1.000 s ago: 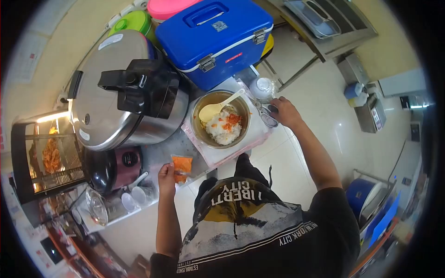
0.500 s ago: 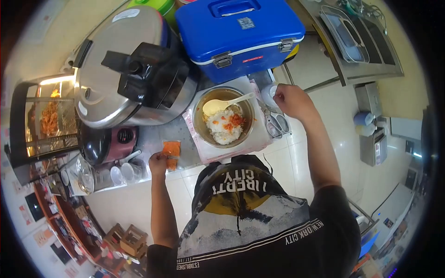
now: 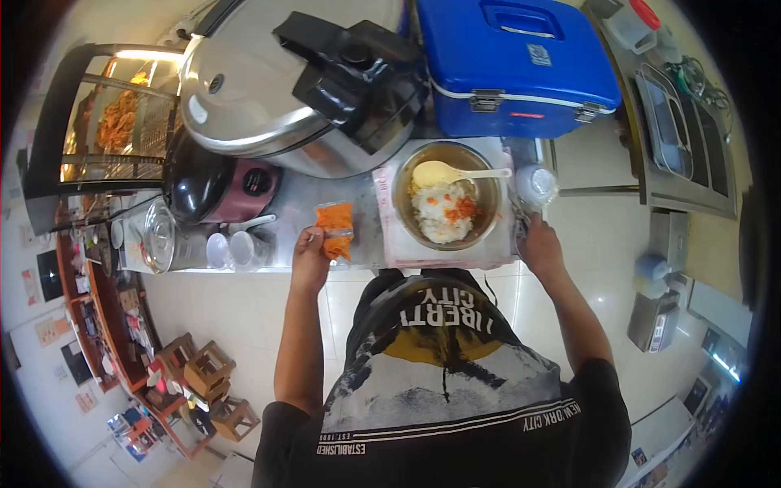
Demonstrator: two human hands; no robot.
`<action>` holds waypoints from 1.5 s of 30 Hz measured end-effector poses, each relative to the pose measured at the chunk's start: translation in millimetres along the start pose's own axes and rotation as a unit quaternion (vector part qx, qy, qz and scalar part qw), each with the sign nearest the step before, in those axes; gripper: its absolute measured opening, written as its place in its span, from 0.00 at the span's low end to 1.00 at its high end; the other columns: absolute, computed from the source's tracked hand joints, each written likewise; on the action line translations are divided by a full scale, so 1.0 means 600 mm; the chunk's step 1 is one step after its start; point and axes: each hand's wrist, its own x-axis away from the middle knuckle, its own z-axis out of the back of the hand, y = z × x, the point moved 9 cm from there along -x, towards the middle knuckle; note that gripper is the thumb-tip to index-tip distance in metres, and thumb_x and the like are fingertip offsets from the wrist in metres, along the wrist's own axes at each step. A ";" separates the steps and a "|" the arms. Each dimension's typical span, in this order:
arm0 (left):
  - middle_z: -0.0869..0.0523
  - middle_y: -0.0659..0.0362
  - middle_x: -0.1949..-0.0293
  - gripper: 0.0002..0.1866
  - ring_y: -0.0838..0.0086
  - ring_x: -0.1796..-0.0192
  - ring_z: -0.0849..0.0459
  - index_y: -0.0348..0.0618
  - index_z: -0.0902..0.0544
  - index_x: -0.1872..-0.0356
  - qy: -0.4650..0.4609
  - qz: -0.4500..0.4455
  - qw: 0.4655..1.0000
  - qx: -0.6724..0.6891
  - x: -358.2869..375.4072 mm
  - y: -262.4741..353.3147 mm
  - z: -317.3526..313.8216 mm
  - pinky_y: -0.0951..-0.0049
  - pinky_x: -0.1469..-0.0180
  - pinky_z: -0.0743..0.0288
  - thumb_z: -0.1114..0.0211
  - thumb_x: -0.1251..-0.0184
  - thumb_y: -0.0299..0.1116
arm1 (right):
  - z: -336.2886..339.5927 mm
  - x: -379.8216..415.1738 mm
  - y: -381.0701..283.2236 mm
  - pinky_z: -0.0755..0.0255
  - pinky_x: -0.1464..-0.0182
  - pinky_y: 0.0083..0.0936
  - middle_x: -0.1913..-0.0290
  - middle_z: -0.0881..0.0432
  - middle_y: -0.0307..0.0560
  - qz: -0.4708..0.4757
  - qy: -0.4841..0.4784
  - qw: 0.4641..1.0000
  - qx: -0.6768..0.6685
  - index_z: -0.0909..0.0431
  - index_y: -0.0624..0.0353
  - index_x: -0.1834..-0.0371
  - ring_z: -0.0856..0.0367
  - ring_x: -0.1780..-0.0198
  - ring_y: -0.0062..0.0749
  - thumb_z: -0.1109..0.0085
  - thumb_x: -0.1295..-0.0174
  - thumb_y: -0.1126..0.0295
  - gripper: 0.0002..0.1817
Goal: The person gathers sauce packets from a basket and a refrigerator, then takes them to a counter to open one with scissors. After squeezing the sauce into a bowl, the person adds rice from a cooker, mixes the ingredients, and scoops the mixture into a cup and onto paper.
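Observation:
My left hand (image 3: 309, 250) pinches the edge of a small clear packet of orange filling (image 3: 333, 221), held over the front edge of the counter. A steel bowl (image 3: 400, 220) holds white rice (image 3: 443, 232) with orange-red bits (image 3: 462, 210) on top, and a cream-coloured rice paddle (image 3: 439, 172) lies across it. To the right of the bowl, my right hand (image 3: 541, 244) is closed around the handles of the scissors (image 3: 521, 224), which it mostly hides. Just beyond that hand stands a clear plastic container (image 3: 537, 185).
A large steel pressure cooker (image 3: 260, 89) and a blue cooler box (image 3: 521, 73) stand behind the bowl. Left are a pink-black rice cooker (image 3: 244, 187), clear cups (image 3: 242, 248) and a lit glass display case (image 3: 122, 122). Wooden stools (image 3: 207, 370) stand on the floor.
My left hand has lifted the orange packet off the counter. My right hand has moved from the plastic container down to the scissors. The camera view has shifted, so the counter things appear further right.

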 end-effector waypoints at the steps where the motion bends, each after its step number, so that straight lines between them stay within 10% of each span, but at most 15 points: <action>1: 0.18 0.49 0.47 0.13 0.62 0.45 0.17 0.36 0.28 0.43 -0.002 0.011 1.000 0.011 0.001 0.002 -0.005 0.62 0.40 0.23 0.42 0.23 0.29 | -0.008 0.005 0.019 0.20 0.49 0.44 0.55 0.17 0.67 -0.028 -0.001 1.000 -0.002 0.35 0.69 0.40 0.16 0.55 0.59 0.31 0.48 0.73 0.33; 5: 0.19 0.47 0.43 0.19 0.58 0.40 0.18 0.34 0.31 0.39 -0.026 0.025 0.999 0.019 0.020 0.036 -0.040 0.57 0.36 0.25 0.40 0.27 0.24 | 0.024 0.066 0.041 0.20 0.54 0.38 0.61 0.16 0.61 0.075 -0.012 0.984 -0.160 0.35 0.69 0.34 0.15 0.58 0.49 0.31 0.49 0.74 0.37; 12: 0.20 0.49 0.38 0.26 0.59 0.37 0.20 0.34 0.29 0.34 -0.117 0.040 0.990 0.061 0.035 0.073 -0.060 0.60 0.33 0.27 0.37 0.33 0.21 | 0.139 0.249 -0.016 0.28 0.60 0.27 0.65 0.21 0.43 -0.068 -0.235 0.956 -0.162 0.28 0.62 0.46 0.24 0.64 0.29 0.22 0.46 0.60 0.31; 15: 0.19 0.51 0.39 0.28 0.62 0.38 0.19 0.35 0.29 0.32 -0.182 0.046 0.980 0.068 0.049 0.095 -0.088 0.62 0.34 0.26 0.36 0.34 0.20 | 0.125 0.270 -0.164 0.30 0.59 0.27 0.61 0.22 0.44 0.051 -0.282 0.879 -0.381 0.27 0.59 0.46 0.23 0.62 0.30 0.24 0.46 0.48 0.34; 19: 0.17 0.53 0.41 0.28 0.67 0.39 0.18 0.35 0.28 0.32 -0.237 0.059 0.968 0.066 0.067 0.112 -0.099 0.65 0.35 0.26 0.39 0.36 0.17 | 0.070 0.227 -0.390 0.29 0.57 0.26 0.60 0.23 0.43 0.182 -0.360 0.851 -0.337 0.28 0.60 0.46 0.25 0.59 0.27 0.34 0.39 0.37 0.36; 24: 0.18 0.53 0.41 0.29 0.66 0.40 0.18 0.40 0.28 0.31 -0.286 0.084 0.953 0.061 0.099 0.143 -0.089 0.65 0.37 0.24 0.41 0.35 0.17 | 0.018 0.201 -0.521 0.26 0.52 0.33 0.55 0.19 0.57 0.234 -0.338 0.861 -0.299 0.28 0.65 0.44 0.18 0.53 0.42 0.41 0.37 0.32 0.42; 27: 0.19 0.54 0.40 0.29 0.66 0.40 0.18 0.41 0.29 0.30 -0.290 0.099 0.949 0.070 0.110 0.145 -0.058 0.65 0.38 0.23 0.42 0.34 0.17 | 0.002 0.204 -0.563 0.31 0.61 0.26 0.64 0.24 0.42 0.237 -0.311 0.859 -0.330 0.29 0.62 0.47 0.27 0.62 0.25 0.37 0.35 0.39 0.34; 45: 0.19 0.57 0.41 0.31 0.74 0.42 0.18 0.39 0.32 0.28 -0.314 0.001 0.939 -0.140 0.141 0.209 0.038 0.72 0.39 0.24 0.33 0.31 0.25 | -0.042 0.240 -0.691 0.40 0.67 0.19 0.71 0.32 0.31 0.302 -0.251 0.806 -0.444 0.30 0.58 0.55 0.37 0.68 0.16 0.39 0.36 0.34 0.34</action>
